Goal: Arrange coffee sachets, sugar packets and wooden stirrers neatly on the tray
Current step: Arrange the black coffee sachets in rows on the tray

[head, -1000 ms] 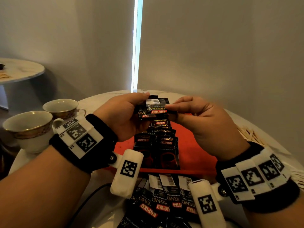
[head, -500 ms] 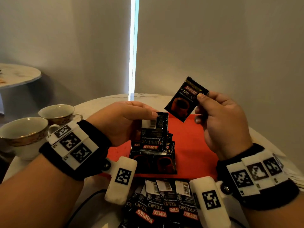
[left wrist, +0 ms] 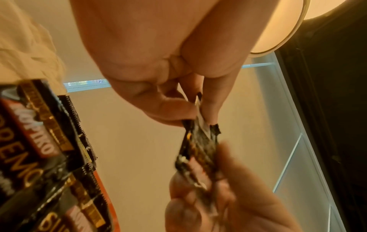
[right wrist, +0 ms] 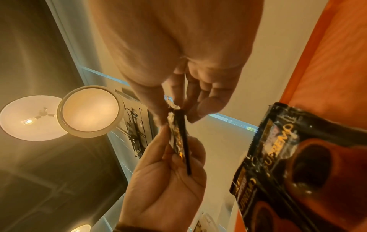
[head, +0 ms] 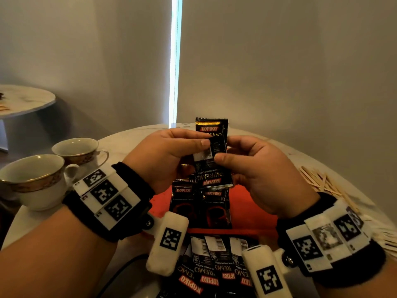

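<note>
Marble table (head: 133, 136) under my wrists: my left hand (head: 163, 155) pinches the held coffee sachets (head: 211, 160), my right hand (head: 257, 171) pinches them too, above the red tray (head: 253, 209). I'm squaring them; next, lay them beside the tray's row. Half a second ago my right held one sachet apart

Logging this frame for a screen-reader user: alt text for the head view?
Both hands, left hand and right hand, pinch a small stack of black coffee sachets above an orange tray where two more sachets lie. Two teacups stand at left, wooden stirrers lie at right.
</note>
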Demonstrator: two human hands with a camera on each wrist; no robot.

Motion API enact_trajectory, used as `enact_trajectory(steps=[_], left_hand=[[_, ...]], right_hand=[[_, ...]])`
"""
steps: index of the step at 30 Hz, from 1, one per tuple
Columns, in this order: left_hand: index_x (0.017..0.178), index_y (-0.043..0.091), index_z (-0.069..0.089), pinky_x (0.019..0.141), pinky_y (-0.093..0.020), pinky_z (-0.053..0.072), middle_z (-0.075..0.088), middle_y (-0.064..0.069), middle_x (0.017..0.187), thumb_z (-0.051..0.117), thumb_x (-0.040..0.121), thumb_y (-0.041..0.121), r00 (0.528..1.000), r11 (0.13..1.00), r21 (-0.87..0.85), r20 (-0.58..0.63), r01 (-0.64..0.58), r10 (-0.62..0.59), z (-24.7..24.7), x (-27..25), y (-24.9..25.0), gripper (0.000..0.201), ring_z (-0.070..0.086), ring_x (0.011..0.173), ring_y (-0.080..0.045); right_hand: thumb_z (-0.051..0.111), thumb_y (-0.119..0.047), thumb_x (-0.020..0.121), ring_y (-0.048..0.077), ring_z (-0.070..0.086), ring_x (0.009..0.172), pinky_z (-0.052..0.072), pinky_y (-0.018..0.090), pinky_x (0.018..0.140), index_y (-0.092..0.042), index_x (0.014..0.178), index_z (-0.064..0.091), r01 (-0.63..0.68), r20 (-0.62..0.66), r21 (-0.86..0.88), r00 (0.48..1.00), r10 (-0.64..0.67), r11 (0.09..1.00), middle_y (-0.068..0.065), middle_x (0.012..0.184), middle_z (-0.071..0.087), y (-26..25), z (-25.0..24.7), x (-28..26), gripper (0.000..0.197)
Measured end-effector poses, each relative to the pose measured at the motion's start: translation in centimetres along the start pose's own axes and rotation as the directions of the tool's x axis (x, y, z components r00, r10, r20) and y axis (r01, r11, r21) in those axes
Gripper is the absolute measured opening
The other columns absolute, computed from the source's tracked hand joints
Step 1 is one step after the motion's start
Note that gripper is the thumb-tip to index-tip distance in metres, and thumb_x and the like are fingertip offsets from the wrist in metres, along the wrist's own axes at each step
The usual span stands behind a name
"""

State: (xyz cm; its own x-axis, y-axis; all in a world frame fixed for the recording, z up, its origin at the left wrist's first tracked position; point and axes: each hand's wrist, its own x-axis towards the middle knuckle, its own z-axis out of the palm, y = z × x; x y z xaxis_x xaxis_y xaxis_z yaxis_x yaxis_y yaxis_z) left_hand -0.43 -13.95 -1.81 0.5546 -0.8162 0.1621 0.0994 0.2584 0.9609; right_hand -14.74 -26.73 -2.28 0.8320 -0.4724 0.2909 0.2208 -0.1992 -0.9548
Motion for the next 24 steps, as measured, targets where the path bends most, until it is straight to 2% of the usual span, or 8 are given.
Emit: enact_trajectory(steps=[3, 6, 9, 12, 14, 16, 19, 24], left_hand=[[0.107, 0.002, 0.07, 0.06, -0.03, 0.055, 0.073, -0.016, 0.097, 0.073, 0.072, 0.018, 1.0, 1.0, 0.012, -0.002, 0.008, -0.008, 0.1, -0.1, 0.4, 0.039, 0.069, 0.079, -0.025], [0.114, 0.003, 0.067, 0.049, -0.023, 0.046, 0.072, -0.013, 0.1, 0.069, 0.082, 0.025, 0.999, 1.0, 0.018, -0.035, 0.023, -0.022, -0.2, -0.2, 0.9, 0.039, 0.069, 0.074, -0.021], [0.102, 0.013, 0.068, 0.045, -0.02, 0.034, 0.075, -0.008, 0.094, 0.059, 0.093, 0.014, 0.991, 1.0, -0.003, -0.135, -0.02, 0.019, -1.7, 0.3, 1.6, 0.012, 0.071, 0.073, -0.017], [0.114, 0.022, 0.062, 0.042, -0.019, 0.032, 0.076, -0.007, 0.089, 0.049, 0.096, -0.003, 0.974, 0.998, -0.049, -0.227, -0.028, 0.016, -3.8, 0.8, 2.4, 0.034, 0.072, 0.069, -0.016], [0.122, 0.031, 0.059, 0.043, -0.023, 0.033, 0.077, -0.01, 0.089, 0.048, 0.096, -0.005, 0.961, 1.0, 0.005, -0.276, 0.018, -0.016, -5.3, 0.9, 2.6, 0.046, 0.073, 0.071, -0.019], [0.122, 0.03, 0.061, 0.049, -0.026, 0.033, 0.077, -0.009, 0.09, 0.05, 0.095, -0.004, 0.948, 0.988, 0.126, -0.315, 0.086, -0.042, -6.3, 1.1, 2.5, 0.045, 0.073, 0.069, -0.019], [0.111, 0.019, 0.064, 0.053, -0.027, 0.035, 0.075, -0.008, 0.084, 0.052, 0.094, -0.006, 0.928, 0.952, 0.25, -0.364, 0.176, -0.076, -6.7, 1.4, 1.7, 0.033, 0.073, 0.064, -0.018], [0.107, 0.02, 0.064, 0.051, -0.027, 0.037, 0.071, -0.012, 0.098, 0.05, 0.092, -0.011, 0.889, 0.931, 0.226, -0.426, 0.286, -0.17, -7.4, 2.1, 0.8, 0.037, 0.064, 0.078, -0.021]], right_hand=[[0.067, -0.002, 0.087, 0.03, 0.074, 0.093, 0.06, 0.049, 0.077, -0.013, 0.111, 0.069, -0.011, 0.0, -0.014, 1.0, 0.011, 1.0, 0.01, 0.101, 0.077, 0.1, 0.2, -0.1, 0.026], [0.065, 0.003, 0.089, 0.024, 0.075, 0.083, 0.056, 0.03, 0.058, -0.014, 0.106, 0.069, -0.013, -0.023, 0.029, 1.0, 0.013, 0.999, 0.008, 0.092, 0.077, 0.0, 0.1, 0.1, 0.024], [0.065, 0.002, 0.09, 0.022, 0.069, 0.075, 0.046, 0.024, 0.049, -0.016, 0.104, 0.07, 0.008, -0.087, 0.007, 0.996, -0.007, 1.0, 0.004, 0.089, 0.077, 0.1, -0.4, 0.4, 0.023], [0.066, 0.0, 0.09, 0.022, 0.062, 0.074, 0.038, 0.023, 0.047, -0.016, 0.103, 0.071, 0.022, -0.157, -0.023, 0.987, -0.025, 0.999, 0.004, 0.093, 0.077, 0.3, -1.1, 0.7, 0.021], [0.066, -0.001, 0.09, 0.021, 0.061, 0.074, 0.037, 0.023, 0.046, -0.015, 0.102, 0.072, 0.016, -0.185, -0.017, 0.982, -0.019, 1.0, 0.005, 0.095, 0.078, 0.4, -1.3, 0.9, 0.02], [0.066, -0.001, 0.09, 0.02, 0.06, 0.072, 0.037, 0.023, 0.046, -0.015, 0.101, 0.072, 0.01, -0.196, -0.019, 0.98, -0.014, 1.0, 0.006, 0.095, 0.077, 0.5, -1.5, 1.0, 0.018], [0.065, -0.001, 0.09, 0.021, 0.059, 0.071, 0.036, 0.023, 0.045, -0.013, 0.101, 0.071, -0.001, -0.202, -0.017, 0.979, -0.002, 1.0, 0.007, 0.094, 0.077, 0.7, -1.6, 1.1, 0.018], [0.065, -0.001, 0.09, 0.025, 0.058, 0.075, 0.036, 0.023, 0.045, -0.013, 0.1, 0.072, -0.003, -0.201, -0.017, 0.98, 0.0, 1.0, 0.011, 0.094, 0.077, 0.5, -1.8, 1.1, 0.017]])
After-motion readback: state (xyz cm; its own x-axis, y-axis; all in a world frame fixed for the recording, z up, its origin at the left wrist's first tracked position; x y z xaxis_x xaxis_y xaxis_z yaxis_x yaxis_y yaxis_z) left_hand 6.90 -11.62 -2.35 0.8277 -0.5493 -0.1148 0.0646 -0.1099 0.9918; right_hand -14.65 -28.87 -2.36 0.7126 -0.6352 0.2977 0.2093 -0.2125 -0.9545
